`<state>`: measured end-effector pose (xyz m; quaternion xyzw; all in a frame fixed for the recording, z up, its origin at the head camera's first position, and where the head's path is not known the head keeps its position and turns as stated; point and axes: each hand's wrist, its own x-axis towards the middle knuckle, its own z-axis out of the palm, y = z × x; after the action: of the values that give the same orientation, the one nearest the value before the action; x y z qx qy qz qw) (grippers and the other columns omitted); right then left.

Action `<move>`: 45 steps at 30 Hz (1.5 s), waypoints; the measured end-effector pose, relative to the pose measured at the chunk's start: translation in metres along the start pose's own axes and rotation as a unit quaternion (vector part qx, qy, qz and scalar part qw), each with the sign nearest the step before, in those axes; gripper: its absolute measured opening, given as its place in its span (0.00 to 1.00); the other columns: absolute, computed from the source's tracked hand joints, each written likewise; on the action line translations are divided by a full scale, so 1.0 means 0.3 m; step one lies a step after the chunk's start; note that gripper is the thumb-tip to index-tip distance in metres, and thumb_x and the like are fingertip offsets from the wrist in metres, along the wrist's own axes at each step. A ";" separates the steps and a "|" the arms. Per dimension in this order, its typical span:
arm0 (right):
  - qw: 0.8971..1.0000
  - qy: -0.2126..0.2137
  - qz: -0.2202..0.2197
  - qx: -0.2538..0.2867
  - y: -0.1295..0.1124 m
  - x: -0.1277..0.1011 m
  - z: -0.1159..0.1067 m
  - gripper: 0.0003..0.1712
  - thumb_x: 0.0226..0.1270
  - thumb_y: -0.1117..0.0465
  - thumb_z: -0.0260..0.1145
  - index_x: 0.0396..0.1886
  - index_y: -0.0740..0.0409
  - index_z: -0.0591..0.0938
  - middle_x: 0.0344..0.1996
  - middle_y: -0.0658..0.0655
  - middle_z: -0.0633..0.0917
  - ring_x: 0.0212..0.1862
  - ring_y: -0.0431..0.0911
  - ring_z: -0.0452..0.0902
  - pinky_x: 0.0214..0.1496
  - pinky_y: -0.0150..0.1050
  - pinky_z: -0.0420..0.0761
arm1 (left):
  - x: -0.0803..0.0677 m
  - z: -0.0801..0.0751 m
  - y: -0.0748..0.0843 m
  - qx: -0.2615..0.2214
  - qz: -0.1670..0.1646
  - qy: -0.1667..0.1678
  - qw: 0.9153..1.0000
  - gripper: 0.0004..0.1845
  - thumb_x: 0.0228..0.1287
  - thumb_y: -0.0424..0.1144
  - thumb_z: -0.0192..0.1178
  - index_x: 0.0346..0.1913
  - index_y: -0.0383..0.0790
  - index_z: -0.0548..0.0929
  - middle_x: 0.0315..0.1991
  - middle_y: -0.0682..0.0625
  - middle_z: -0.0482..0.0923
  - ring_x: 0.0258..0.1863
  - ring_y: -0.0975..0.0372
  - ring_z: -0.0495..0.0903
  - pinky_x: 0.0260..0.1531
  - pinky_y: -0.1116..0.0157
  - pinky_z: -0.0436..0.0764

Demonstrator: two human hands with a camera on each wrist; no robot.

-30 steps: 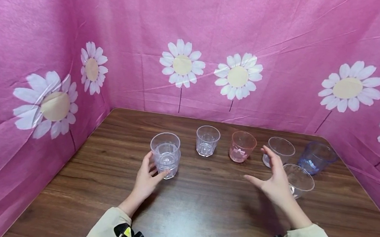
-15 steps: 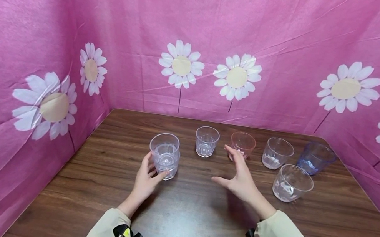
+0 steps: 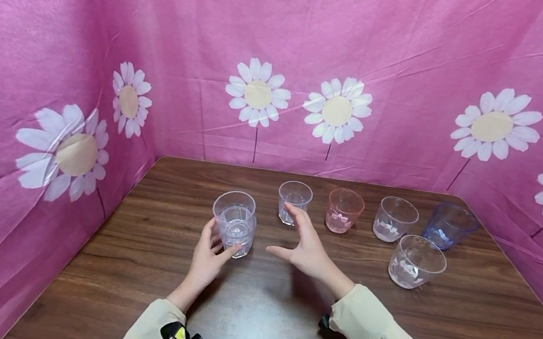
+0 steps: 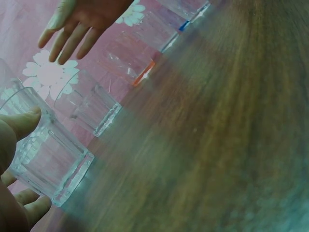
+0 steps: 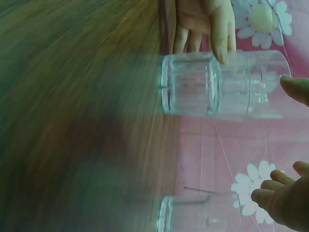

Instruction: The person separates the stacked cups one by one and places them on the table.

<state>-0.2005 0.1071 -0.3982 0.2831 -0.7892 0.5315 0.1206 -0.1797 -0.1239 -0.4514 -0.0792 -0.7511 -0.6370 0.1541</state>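
Note:
Two clear glasses [image 3: 235, 223], one stacked inside the other, stand on the left of the table. My left hand [image 3: 210, 257] holds the lower glass, thumb on the near side and fingers around the left. My right hand [image 3: 311, 255] hovers with thumb and fingers spread and nothing between them, right of the stack. Its fingertips overlap a single clear glass [image 3: 299, 195] behind it in the head view. In the left wrist view the faceted lower glass [image 4: 53, 159] shows between left thumb and fingers. The right wrist view shows the stack [image 5: 193, 87] in front of the right hand.
Along the back stand a pink glass [image 3: 344, 213], another clear glass [image 3: 395, 221] and a blue glass [image 3: 446, 229]. A wide clear glass [image 3: 413, 262] stands nearer on the right. Pink cloth [image 3: 179, 104] with daisies surrounds the wooden table [image 3: 140, 283].
My right hand has swept left from beside the clear glasses on the right, past the pink glass, towards the stack. The left hand and its stacked glasses have stayed in place.

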 end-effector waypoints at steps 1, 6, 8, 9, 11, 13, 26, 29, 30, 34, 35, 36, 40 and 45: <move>1.000 -0.001 0.000 0.005 -0.004 0.006 0.010 0.55 0.43 0.69 0.83 0.71 0.69 0.64 0.65 0.68 0.69 0.69 0.62 0.63 0.73 0.54 0.62 | 0.000 -0.001 -0.001 -0.001 -0.003 0.000 1.000 0.41 0.55 0.23 0.70 0.69 0.24 0.59 0.63 0.25 0.65 0.58 0.34 0.72 0.59 0.42 0.74; 1.000 -0.013 0.004 0.024 -0.021 0.040 0.055 0.54 0.46 0.68 0.82 0.72 0.69 0.63 0.67 0.68 0.68 0.70 0.61 0.63 0.72 0.55 0.63 | 0.001 -0.005 -0.007 0.002 -0.001 0.001 1.000 0.41 0.55 0.22 0.70 0.69 0.24 0.59 0.63 0.25 0.65 0.59 0.33 0.72 0.58 0.41 0.75; 0.999 -0.016 0.006 0.034 -0.029 0.053 0.071 0.55 0.46 0.68 0.82 0.72 0.69 0.62 0.67 0.68 0.67 0.70 0.61 0.62 0.72 0.56 0.63 | 0.001 -0.006 -0.010 0.001 -0.003 0.001 1.000 0.41 0.55 0.23 0.70 0.69 0.25 0.59 0.64 0.25 0.65 0.59 0.33 0.71 0.58 0.41 0.75; 0.999 -0.017 0.007 0.036 -0.031 0.059 0.080 0.55 0.46 0.67 0.82 0.72 0.68 0.62 0.68 0.68 0.67 0.71 0.61 0.61 0.73 0.55 0.63 | 0.001 -0.006 -0.011 -0.001 -0.005 0.001 1.000 0.42 0.55 0.23 0.70 0.70 0.25 0.59 0.64 0.25 0.64 0.59 0.33 0.71 0.58 0.41 0.75; 0.999 -0.017 0.009 0.046 -0.038 0.070 0.096 0.55 0.47 0.68 0.82 0.73 0.68 0.62 0.68 0.68 0.67 0.71 0.61 0.61 0.73 0.55 0.62 | 0.000 -0.007 -0.014 -0.003 -0.008 0.001 1.000 0.42 0.55 0.23 0.70 0.70 0.26 0.59 0.64 0.26 0.64 0.60 0.33 0.71 0.58 0.42 0.75; 0.998 -0.017 0.013 0.058 -0.043 0.081 0.112 0.55 0.47 0.68 0.81 0.73 0.69 0.61 0.68 0.68 0.67 0.72 0.60 0.60 0.73 0.53 0.62 | 0.000 -0.007 -0.016 -0.005 -0.008 0.001 1.000 0.42 0.55 0.23 0.70 0.70 0.26 0.59 0.64 0.26 0.64 0.60 0.33 0.70 0.58 0.42 0.75; 0.989 -0.017 0.061 0.134 -0.058 0.125 0.196 0.53 0.50 0.71 0.78 0.74 0.68 0.60 0.69 0.69 0.66 0.71 0.59 0.63 0.74 0.50 0.63 | -0.002 -0.006 -0.015 -0.002 0.000 -0.005 1.000 0.42 0.57 0.24 0.70 0.71 0.25 0.58 0.64 0.25 0.64 0.60 0.33 0.70 0.58 0.42 0.76; 0.987 -0.013 0.070 0.147 -0.063 0.134 0.205 0.52 0.51 0.72 0.77 0.74 0.67 0.59 0.69 0.69 0.65 0.72 0.58 0.61 0.74 0.51 0.62 | -0.001 -0.007 -0.014 -0.001 0.004 -0.007 1.000 0.42 0.57 0.24 0.70 0.71 0.25 0.57 0.64 0.25 0.64 0.60 0.33 0.71 0.58 0.42 0.75; 0.986 -0.012 0.073 0.152 -0.063 0.137 0.208 0.52 0.52 0.72 0.77 0.74 0.68 0.59 0.70 0.70 0.65 0.72 0.58 0.60 0.74 0.51 0.61 | 0.000 -0.007 -0.013 -0.001 0.007 -0.007 1.000 0.42 0.57 0.24 0.70 0.71 0.25 0.57 0.64 0.25 0.64 0.60 0.33 0.71 0.58 0.41 0.75; 0.984 -0.006 0.079 0.159 -0.060 0.146 0.219 0.51 0.51 0.73 0.77 0.73 0.68 0.60 0.69 0.70 0.67 0.72 0.58 0.61 0.75 0.51 0.60 | 0.001 -0.008 -0.016 -0.002 0.004 -0.006 1.000 0.42 0.57 0.24 0.69 0.71 0.25 0.57 0.64 0.25 0.65 0.60 0.33 0.70 0.58 0.41 0.74; 0.984 -0.006 0.082 0.159 -0.059 0.148 0.221 0.51 0.51 0.73 0.77 0.73 0.68 0.60 0.69 0.70 0.67 0.72 0.58 0.61 0.75 0.51 0.60 | 0.001 -0.007 -0.017 -0.003 0.003 -0.006 1.000 0.42 0.57 0.23 0.69 0.71 0.25 0.58 0.64 0.25 0.65 0.61 0.33 0.70 0.59 0.41 0.74; 0.984 -0.006 0.085 0.159 -0.058 0.149 0.223 0.51 0.51 0.73 0.77 0.73 0.68 0.61 0.69 0.70 0.68 0.72 0.57 0.61 0.75 0.50 0.60 | 0.002 -0.007 -0.016 -0.004 0.001 -0.006 1.000 0.42 0.57 0.23 0.69 0.71 0.25 0.58 0.64 0.25 0.64 0.61 0.33 0.70 0.59 0.40 0.74; 0.983 -0.005 0.096 0.158 -0.057 0.153 0.226 0.52 0.49 0.73 0.78 0.73 0.67 0.61 0.68 0.69 0.70 0.72 0.56 0.63 0.75 0.46 0.60 | 0.001 -0.004 -0.013 -0.005 0.003 -0.008 1.000 0.41 0.57 0.23 0.69 0.70 0.24 0.57 0.64 0.25 0.64 0.61 0.33 0.70 0.59 0.40 0.74; 0.984 0.001 0.091 0.154 -0.059 0.159 0.224 0.51 0.48 0.73 0.78 0.72 0.68 0.63 0.66 0.69 0.72 0.70 0.56 0.65 0.74 0.46 0.63 | 0.003 -0.004 -0.011 -0.004 0.003 -0.008 1.000 0.41 0.57 0.23 0.69 0.70 0.25 0.58 0.64 0.25 0.64 0.60 0.33 0.71 0.59 0.40 0.74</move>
<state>-0.2216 0.0260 -0.3885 0.2248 -0.7200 0.6559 0.0276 -0.1814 -0.1258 -0.4540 -0.0867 -0.7496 -0.6388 0.1500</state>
